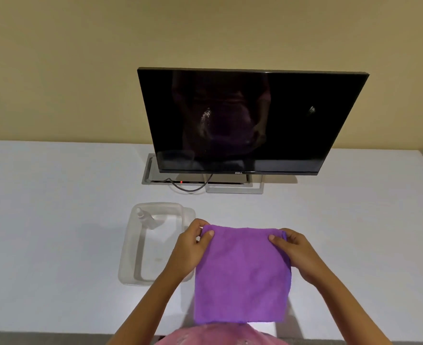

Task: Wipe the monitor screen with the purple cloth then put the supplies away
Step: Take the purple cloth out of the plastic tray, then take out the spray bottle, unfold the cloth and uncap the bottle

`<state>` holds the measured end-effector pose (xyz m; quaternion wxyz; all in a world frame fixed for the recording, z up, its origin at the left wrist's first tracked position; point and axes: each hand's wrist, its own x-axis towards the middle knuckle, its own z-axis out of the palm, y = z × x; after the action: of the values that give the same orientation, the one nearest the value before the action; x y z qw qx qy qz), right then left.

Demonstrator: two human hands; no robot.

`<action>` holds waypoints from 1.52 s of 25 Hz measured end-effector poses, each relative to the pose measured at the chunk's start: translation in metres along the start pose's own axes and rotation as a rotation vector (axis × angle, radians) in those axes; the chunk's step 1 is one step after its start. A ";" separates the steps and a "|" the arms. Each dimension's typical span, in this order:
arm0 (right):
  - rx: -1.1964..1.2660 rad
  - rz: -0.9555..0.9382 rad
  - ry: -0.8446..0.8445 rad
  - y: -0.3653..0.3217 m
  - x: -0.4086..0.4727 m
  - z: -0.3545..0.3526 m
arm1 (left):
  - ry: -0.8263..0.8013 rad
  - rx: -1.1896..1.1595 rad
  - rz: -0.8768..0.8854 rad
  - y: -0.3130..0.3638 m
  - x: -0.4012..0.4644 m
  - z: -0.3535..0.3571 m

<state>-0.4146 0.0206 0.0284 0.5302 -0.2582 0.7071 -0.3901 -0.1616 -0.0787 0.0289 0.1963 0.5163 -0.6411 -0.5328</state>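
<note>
So we've got the purple square microfibre cloth (pixel 242 275) held up flat in front of us, above the near edge of the white table (pixel 56 220), hanging down from its top edge. Our left hand (pixel 193 247) is pinching the top left corner, thumb on the side facing us and the other fingers curled behind, and our right hand (pixel 292 252) is doing the same at the top right corner. Both hands are well apart, so the top edge is pulled pretty much straight, and the cloth hangs smooth with no big folds

Just left of the cloth sits a clear rectangular plastic tub (pixel 133 245) on the table, and our left forearm crosses over its near right corner. Inside it, at the far end, there's a small clear spray bottle (pixel 147 219) lying tilted

Further back, the black flat Dell monitor (pixel 250 120) stands on its grey stand at the far side of the table, screen dark. We can see a whitish smear left of centre on the screen and a smaller speck over on the right. A black cable (pixel 190 189) loops under the monitor near a grey cable tray (pixel 147 178) set into the tabletop. Behind everything is a plain beige wall (pixel 81 58)
</note>
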 end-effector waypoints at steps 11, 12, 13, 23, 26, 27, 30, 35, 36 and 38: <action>-0.408 -0.126 0.178 0.051 0.059 0.019 | 0.152 0.457 -0.120 -0.047 0.048 0.058; -0.423 -0.144 0.187 0.049 0.062 0.020 | 0.153 0.470 -0.131 -0.047 0.051 0.058; -0.438 -0.153 0.195 0.046 0.064 0.022 | 0.142 0.490 -0.145 -0.045 0.054 0.057; -0.545 -0.194 0.338 0.006 0.055 0.067 | 0.203 0.449 0.192 -0.008 0.038 0.016; -0.491 -0.299 0.222 -0.013 0.040 0.101 | 0.412 0.420 0.252 -0.011 0.028 -0.036; -0.488 -0.339 0.179 -0.021 0.036 0.118 | 0.470 0.443 0.222 -0.016 0.028 -0.059; -0.511 -0.422 0.036 -0.040 0.032 0.172 | 0.386 0.483 0.108 -0.036 0.036 -0.116; -0.620 -0.417 -0.113 -0.056 0.046 0.260 | 0.035 0.566 0.175 -0.057 0.052 -0.158; -0.651 -0.396 -0.121 -0.057 0.051 0.274 | 0.015 0.574 0.179 -0.059 0.054 -0.159; -0.682 -0.351 -0.104 -0.056 0.060 0.294 | -0.012 0.571 0.183 -0.063 0.058 -0.163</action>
<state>-0.1562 -0.1394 0.0020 0.3743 -0.5564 0.7134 -0.2035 -0.0249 -0.2016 0.0138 0.0867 0.4876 -0.8100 -0.3142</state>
